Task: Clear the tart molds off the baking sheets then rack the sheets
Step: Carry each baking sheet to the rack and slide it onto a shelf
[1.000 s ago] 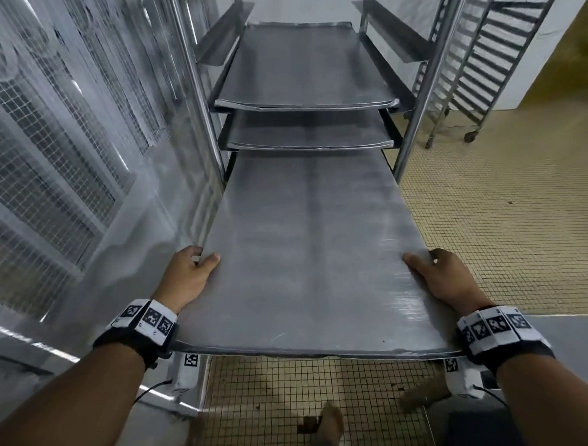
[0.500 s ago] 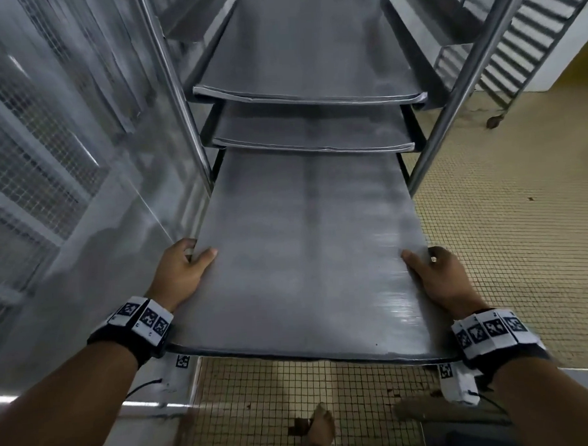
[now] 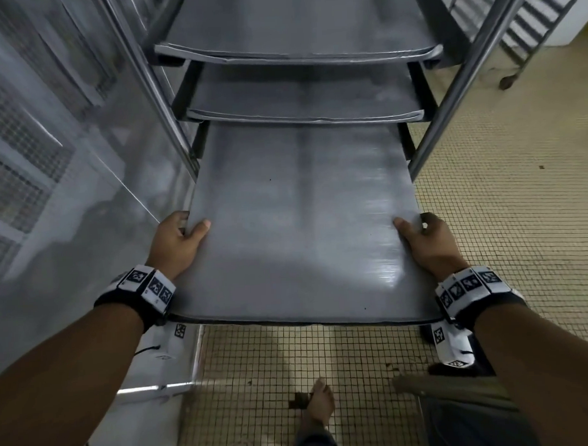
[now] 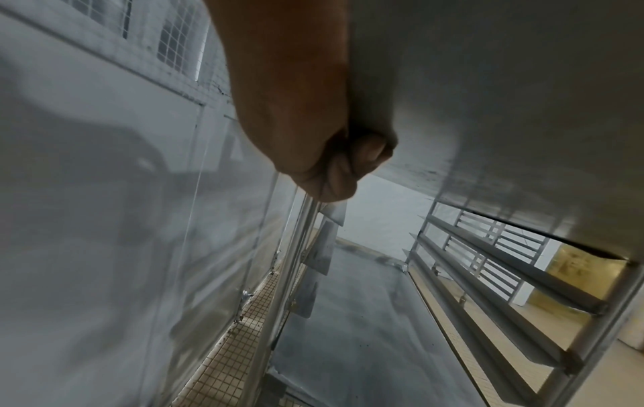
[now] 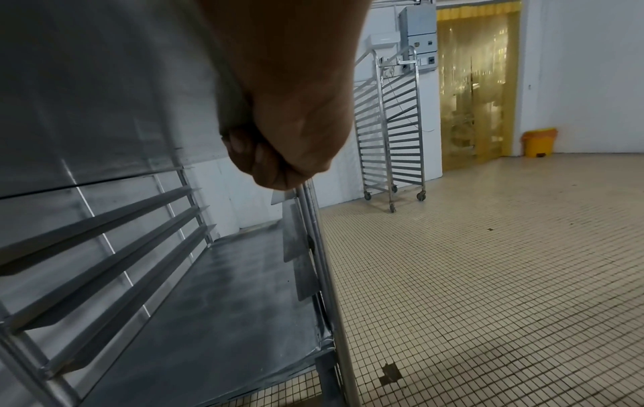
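I hold a bare grey baking sheet flat, its far end inside the steel rack under two racked sheets. My left hand grips the sheet's left edge, thumb on top and fingers curled beneath, as the left wrist view shows from below. My right hand grips the right edge the same way, with its fingers curled under the sheet. No tart molds are in view.
A shiny steel wall runs close along the left. A lower sheet lies in the rack below empty runners. An empty wheeled rack, a yellow strip curtain and a yellow bin stand across the tiled floor.
The sheet has slid further into the rack, both hands moving forward with it. My head has come closer and tilted down.
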Tool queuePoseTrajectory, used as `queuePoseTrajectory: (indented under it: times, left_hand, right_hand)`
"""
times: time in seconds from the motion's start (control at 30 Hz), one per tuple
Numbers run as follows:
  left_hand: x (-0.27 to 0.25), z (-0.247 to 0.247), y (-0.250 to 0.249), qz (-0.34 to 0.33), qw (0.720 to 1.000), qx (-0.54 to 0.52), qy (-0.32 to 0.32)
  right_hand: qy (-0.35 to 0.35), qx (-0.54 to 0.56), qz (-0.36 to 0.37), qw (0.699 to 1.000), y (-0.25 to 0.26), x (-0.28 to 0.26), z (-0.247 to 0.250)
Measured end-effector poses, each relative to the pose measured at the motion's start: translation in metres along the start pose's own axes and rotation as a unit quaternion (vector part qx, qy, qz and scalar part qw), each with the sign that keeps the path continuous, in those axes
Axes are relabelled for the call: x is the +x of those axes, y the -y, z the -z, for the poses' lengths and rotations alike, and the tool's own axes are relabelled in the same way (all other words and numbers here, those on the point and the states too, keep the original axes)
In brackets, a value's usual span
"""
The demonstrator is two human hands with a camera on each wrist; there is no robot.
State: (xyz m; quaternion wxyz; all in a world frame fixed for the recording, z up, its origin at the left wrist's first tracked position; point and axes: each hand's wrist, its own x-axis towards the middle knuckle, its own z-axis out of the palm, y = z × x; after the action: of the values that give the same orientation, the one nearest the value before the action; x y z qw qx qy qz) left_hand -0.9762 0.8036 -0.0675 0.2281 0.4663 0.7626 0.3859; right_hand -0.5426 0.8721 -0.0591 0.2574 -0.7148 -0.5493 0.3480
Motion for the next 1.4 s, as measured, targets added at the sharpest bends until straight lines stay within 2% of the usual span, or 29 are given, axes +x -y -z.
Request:
queuePoseTrajectory:
  times: [0.17,0.37,0.7,0.93,1.03,1.1,1.17,1.23,1.3,1.4]
  left_hand:
    - [0.024,-0.007,0.002,0.007,1.0,-0.022,0.017]
    - [0.048,-0.012,0.01,-0.016,0.999,-0.025,0.015]
    - [0.081,-0.016,0.004,0.0,0.999,-0.012,0.032]
    - [0.06,-0.001,0.014,0.049,0.992,-0.082,0.084]
    - [0.04,0.006,0.016,0.036,0.989,-0.094,0.11]
    - [0.023,0.01,0.01,-0.009,0.99,-0.041,0.133]
    - [0.01,0.011,0.003,-0.047,0.983,0.104,0.144]
    - [-0.004,0.01,-0.012,-0.036,0.957,0.236,0.162]
    - [-0.021,0.006,-0.026,-0.048,0.927,0.323,0.183]
    - [-0.048,-0.007,-0.045,-0.114,0.897,0.366,0.222]
  right_hand:
    - [-0.001,0.0,-0.002,1.0,0.003,0.023,-0.003]
    - [0.0,0.007,0.005,1.0,0.007,0.045,-0.005]
    - [0.002,-0.004,0.01,1.0,0.024,0.075,-0.006]
    - [0.048,-0.025,0.007,0.998,0.018,0.054,0.003]
    - [0.058,-0.06,0.008,0.996,0.007,0.034,0.005]
    - [0.059,-0.11,0.011,0.992,0.007,0.016,0.005]
    - [0.052,-0.172,0.015,0.984,0.012,-0.002,0.001]
    - [0.041,-0.237,0.043,0.97,0.025,-0.024,-0.006]
    - [0.045,-0.296,0.098,0.949,0.039,-0.047,-0.017]
    - [0.08,-0.319,0.168,0.929,0.054,-0.076,-0.045]
